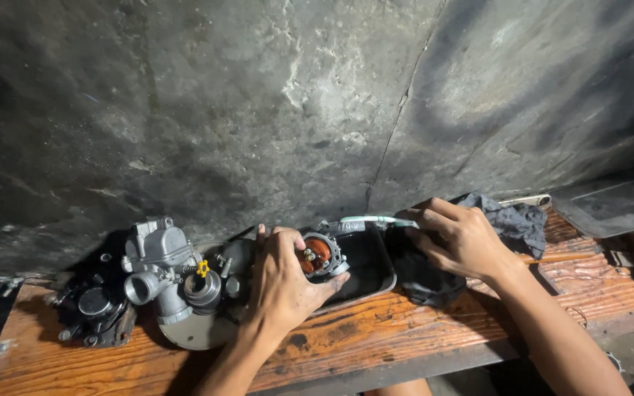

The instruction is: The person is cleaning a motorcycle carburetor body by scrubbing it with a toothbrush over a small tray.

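A small round carburetor part (322,254), with an orange-brown inside and brass fittings at its middle, is held tilted over the left end of a dark metal tray (376,282) on a worn wooden tabletop (405,330). It is gripped by the left hand (282,282), whose fingers are closed around its left side and whose thumb is pressed under its lower rim. A toothbrush (376,219) with a pale green and white handle is pinched in the closed right hand (462,238), and its head is laid against the upper rim of the part. Under and behind the right hand a dark cloth (511,220) is spread, reaching from the right end of the tray towards the wall. Just left of the left hand a grey carburetor body (163,268) is set on a round metal plate (196,330), with a small yellow screw knob (202,268) seen on its right side. Further left, near the end of the tabletop, a dark greasy metal part (97,312) is laid. A rough grey concrete wall (258,95) is seen behind everything.
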